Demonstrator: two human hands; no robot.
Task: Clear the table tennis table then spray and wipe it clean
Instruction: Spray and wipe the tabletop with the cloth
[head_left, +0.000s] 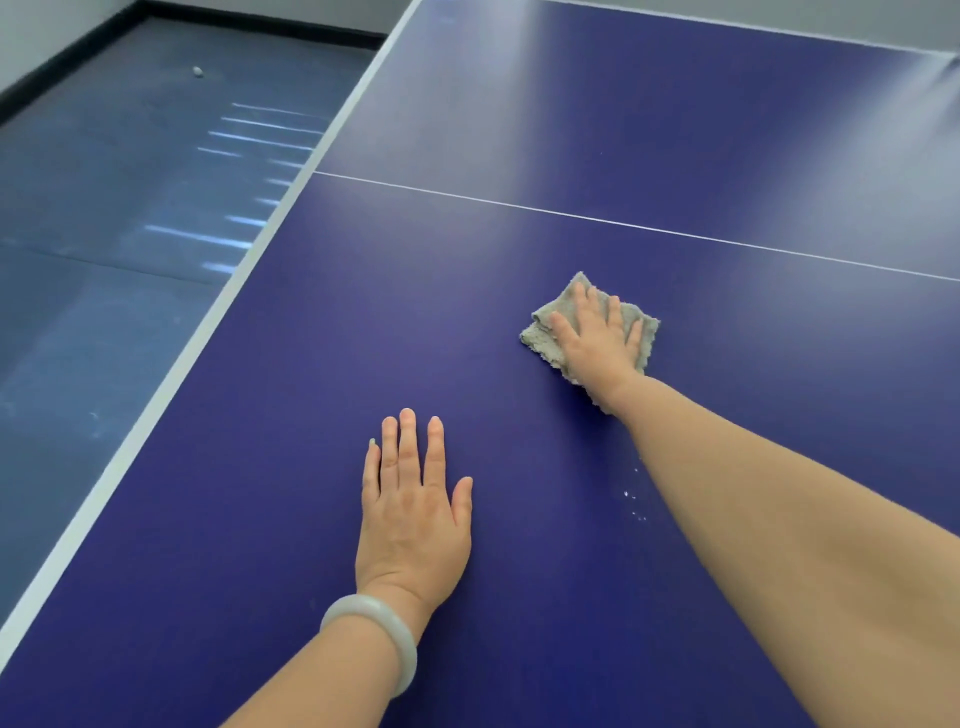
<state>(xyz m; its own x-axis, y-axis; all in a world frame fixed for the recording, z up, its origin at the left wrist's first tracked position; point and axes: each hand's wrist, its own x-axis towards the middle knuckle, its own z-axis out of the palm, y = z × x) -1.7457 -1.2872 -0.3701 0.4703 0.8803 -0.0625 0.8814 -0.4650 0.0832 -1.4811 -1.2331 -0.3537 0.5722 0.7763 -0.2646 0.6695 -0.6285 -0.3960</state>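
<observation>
The blue table tennis table (322, 332) fills most of the view, with a thin white line across it and a white edge on the left. A folded grey cloth (540, 325) lies on the table right of centre. My right hand (597, 338) presses flat on the cloth, fingers spread. My left hand (413, 512) rests flat on the bare table nearer to me, fingers apart, holding nothing; a pale bangle is on its wrist. A few small white droplets (632, 499) sit on the surface beside my right forearm.
Left of the table edge lies a dark blue floor (104, 260) with light streaks on it. A small white ball (197, 71) lies on the floor far left, near the black skirting of the wall.
</observation>
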